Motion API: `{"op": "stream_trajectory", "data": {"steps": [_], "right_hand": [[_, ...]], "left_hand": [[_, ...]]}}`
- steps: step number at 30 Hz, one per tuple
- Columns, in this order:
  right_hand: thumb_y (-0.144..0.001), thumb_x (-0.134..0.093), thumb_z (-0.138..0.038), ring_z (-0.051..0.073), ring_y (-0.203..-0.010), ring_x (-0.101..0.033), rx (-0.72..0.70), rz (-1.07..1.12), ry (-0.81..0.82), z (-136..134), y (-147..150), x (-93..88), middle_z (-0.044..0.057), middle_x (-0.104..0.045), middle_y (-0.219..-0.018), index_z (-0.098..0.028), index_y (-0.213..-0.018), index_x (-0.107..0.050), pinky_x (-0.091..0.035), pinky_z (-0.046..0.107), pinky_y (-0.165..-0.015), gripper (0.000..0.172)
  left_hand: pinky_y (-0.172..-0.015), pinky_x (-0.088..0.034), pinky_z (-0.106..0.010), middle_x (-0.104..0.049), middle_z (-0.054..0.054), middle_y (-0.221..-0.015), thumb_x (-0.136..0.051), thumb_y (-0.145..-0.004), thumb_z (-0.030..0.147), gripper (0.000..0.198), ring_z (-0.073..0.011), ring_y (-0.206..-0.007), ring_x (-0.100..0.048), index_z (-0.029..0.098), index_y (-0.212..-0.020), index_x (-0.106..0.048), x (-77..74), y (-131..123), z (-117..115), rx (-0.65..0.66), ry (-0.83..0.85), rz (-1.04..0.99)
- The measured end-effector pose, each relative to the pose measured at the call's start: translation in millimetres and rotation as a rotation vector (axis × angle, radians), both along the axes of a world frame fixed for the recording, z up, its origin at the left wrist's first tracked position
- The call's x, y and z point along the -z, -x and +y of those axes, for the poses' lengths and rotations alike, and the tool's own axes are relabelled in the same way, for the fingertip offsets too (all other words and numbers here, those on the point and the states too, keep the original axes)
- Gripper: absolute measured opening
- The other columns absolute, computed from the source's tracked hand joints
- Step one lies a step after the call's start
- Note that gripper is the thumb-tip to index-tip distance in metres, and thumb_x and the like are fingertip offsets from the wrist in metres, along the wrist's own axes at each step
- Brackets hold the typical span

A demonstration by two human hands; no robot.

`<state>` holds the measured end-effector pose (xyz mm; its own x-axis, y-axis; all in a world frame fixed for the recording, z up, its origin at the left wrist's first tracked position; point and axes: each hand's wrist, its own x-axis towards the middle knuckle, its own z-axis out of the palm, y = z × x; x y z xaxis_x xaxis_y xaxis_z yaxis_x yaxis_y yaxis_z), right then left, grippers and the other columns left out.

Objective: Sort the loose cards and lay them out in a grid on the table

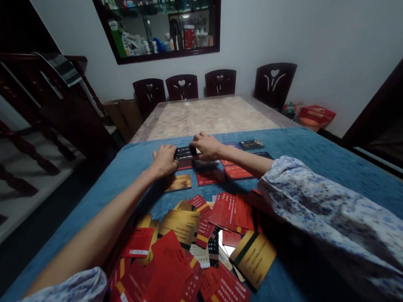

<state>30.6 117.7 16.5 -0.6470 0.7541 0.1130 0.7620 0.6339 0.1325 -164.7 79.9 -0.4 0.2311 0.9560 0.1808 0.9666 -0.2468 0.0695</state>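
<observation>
A black card (184,151) with pale print lies between my two hands at the far part of the blue cloth. My left hand (164,161) closes its fingers on the card's left side. On its right side, my right hand (205,146) grips it with bent fingers. Just nearer to me are laid-out cards: a gold card (178,182), a red card (210,177) and another red card (239,172). A dark card (252,144) lies to the right of my right hand. Other cards there are partly hidden by my hands and right forearm.
A loose, overlapping heap of red cards (167,259), gold cards (256,258) and a few dark or white ones spreads between my forearms. The blue cloth (305,169) covers the near table. Dark chairs (276,84) stand around the table's far end.
</observation>
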Motion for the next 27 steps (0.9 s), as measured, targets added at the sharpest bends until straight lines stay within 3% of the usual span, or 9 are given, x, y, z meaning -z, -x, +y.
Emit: {"op": "stream_trajectory", "data": {"steps": [5,10,14,27], "right_hand": [[-0.088,-0.064,-0.037,0.038,-0.126,-0.044,0.014,-0.016,0.031,14,10,-2.7,0.02,-0.056,-0.136,-0.02,-0.13,-0.066,-0.049,0.052,-0.096,0.046],[-0.087,-0.063,-0.036,0.038,-0.131,-0.042,0.052,-0.056,0.063,25,20,-6.0,0.021,-0.055,-0.139,-0.018,-0.132,-0.065,-0.048,0.055,-0.099,0.048],[-0.087,-0.063,-0.034,0.039,-0.132,-0.042,0.059,-0.08,0.076,35,26,-3.2,0.021,-0.055,-0.139,-0.019,-0.131,-0.065,-0.048,0.056,-0.1,0.047],[-0.086,-0.063,-0.037,0.038,-0.133,-0.046,0.103,-0.092,0.11,62,34,14.0,0.02,-0.058,-0.14,-0.021,-0.134,-0.065,-0.046,0.053,-0.102,0.05]], "left_hand": [[-0.097,-0.051,-0.049,-0.065,-0.013,-0.129,-0.058,-0.075,0.018,0.048,-0.0351,-0.122,-0.055,0.023,-0.122,-0.067,4.6,9,22,-0.011,-0.008,-0.013],[-0.101,-0.05,-0.039,-0.067,-0.012,-0.124,-0.06,-0.071,0.015,0.047,-0.031,-0.119,-0.059,0.018,-0.118,-0.069,10.7,15,46,-0.013,0.006,-0.03],[-0.101,-0.05,-0.038,-0.068,-0.014,-0.118,-0.061,-0.07,0.014,0.043,-0.0314,-0.113,-0.063,0.013,-0.113,-0.071,16.3,19,62,0.013,0.024,-0.024],[-0.1,-0.052,-0.034,-0.072,-0.01,-0.111,-0.064,-0.066,0.013,0.043,-0.0294,-0.112,-0.064,0.015,-0.109,-0.073,27.5,24,89,-0.009,0.072,-0.018]]}}
